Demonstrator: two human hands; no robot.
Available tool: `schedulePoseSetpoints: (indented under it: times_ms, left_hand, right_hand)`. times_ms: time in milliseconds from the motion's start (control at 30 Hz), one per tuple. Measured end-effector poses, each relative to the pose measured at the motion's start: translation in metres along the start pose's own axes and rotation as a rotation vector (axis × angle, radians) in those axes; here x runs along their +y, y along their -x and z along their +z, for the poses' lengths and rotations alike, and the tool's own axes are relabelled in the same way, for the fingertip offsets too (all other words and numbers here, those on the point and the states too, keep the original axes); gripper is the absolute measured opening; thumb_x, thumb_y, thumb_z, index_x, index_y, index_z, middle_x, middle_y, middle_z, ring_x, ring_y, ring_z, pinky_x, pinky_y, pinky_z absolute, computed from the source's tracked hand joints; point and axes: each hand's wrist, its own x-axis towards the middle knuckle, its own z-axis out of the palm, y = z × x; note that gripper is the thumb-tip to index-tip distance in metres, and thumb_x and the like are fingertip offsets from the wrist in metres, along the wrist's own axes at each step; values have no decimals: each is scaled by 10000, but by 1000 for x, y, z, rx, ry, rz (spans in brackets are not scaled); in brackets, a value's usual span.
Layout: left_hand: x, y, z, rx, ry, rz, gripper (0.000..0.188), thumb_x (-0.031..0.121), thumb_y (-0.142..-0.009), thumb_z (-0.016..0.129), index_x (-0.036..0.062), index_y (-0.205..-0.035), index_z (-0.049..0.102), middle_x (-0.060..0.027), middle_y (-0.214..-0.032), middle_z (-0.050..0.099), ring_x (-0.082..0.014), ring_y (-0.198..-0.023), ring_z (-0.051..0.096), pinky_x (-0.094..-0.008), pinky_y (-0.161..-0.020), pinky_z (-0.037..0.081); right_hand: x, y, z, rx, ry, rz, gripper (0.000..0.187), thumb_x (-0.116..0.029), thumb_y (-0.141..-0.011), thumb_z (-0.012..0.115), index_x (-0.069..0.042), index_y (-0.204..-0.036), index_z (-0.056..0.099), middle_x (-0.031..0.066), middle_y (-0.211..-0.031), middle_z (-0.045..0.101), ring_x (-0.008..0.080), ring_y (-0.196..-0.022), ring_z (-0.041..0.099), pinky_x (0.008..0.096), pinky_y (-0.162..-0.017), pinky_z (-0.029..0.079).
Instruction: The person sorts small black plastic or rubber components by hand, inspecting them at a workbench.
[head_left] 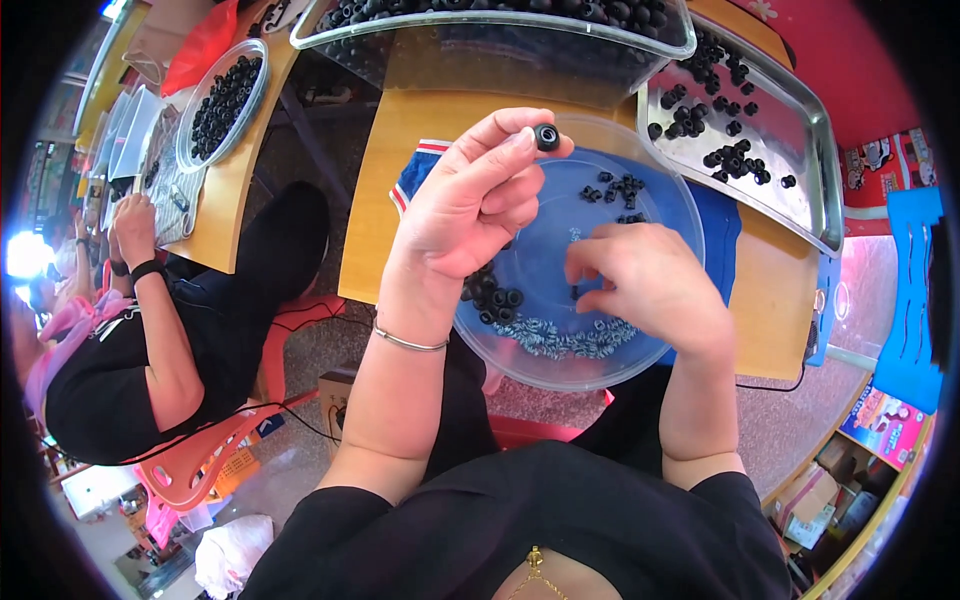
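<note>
My left hand (475,195) is raised over the left rim of a clear round plastic basin (695,215). It pinches a small black ball-shaped plastic part (546,137) between thumb and forefinger, the part's round hole facing up. My right hand (650,285) is low inside the basin with its fingers curled in, and what lies between the fingertips is too small to make out. Many small metal springs (560,340) are spread along the basin's near side. Black ball-shaped parts (492,298) are heaped at its left, and smaller black pieces (625,187) lie toward the far side.
A clear bin of black parts (490,50) stands beyond the basin. At the far right sits a metal tray (825,200) with scattered black parts. Blue cloth (715,215) lies under the basin. A co-worker's arm (165,320) and another tub (255,95) are at left.
</note>
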Motion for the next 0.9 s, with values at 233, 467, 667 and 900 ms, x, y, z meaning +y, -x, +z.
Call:
schedulePoseSetpoints:
  times_ms: [233, 467, 667, 900]
  left_hand:
    - [-3, 3, -1, -349, 39, 251, 187, 79, -912, 590, 66, -1096, 559, -153, -1032, 613, -22, -512, 330, -161, -467, 272]
    - [-3, 2, 0, -240, 50, 118, 211, 69, -916, 584, 74, -1127, 576, -143, -1037, 608, -10, -507, 320, -153, -461, 269]
    - [-4, 2, 2, -153, 4, -3, 220, 61, -912, 593, 67, -1132, 600, -111, -1017, 647, -1, -514, 320, -147, -463, 276]
    - [-8, 1, 4, -146, -177, 14, 197, 73, -914, 591, 38, -1106, 574, -109, -1024, 622, -4, -513, 336, -144, -451, 266]
  right_hand:
    - [-8, -4, 10, 24, 65, -19, 160, -80, -649, 693, -71, -773, 592, 78, -722, 594, 288, -736, 618, 401, -631, 476]
    - [-7, -7, -2, 150, -272, -135, 154, -17, -670, 693, -56, -799, 619, 65, -734, 609, 210, -636, 617, 309, -557, 479]
    - [-2, 1, -22, 441, -455, -149, 217, 61, -686, 723, -51, -867, 678, 43, -769, 630, 128, -643, 620, 244, -551, 471]
    - [-9, -5, -13, 762, -656, -216, 184, 69, -728, 722, 7, -897, 686, 72, -855, 675, 121, -718, 649, 220, -642, 530]
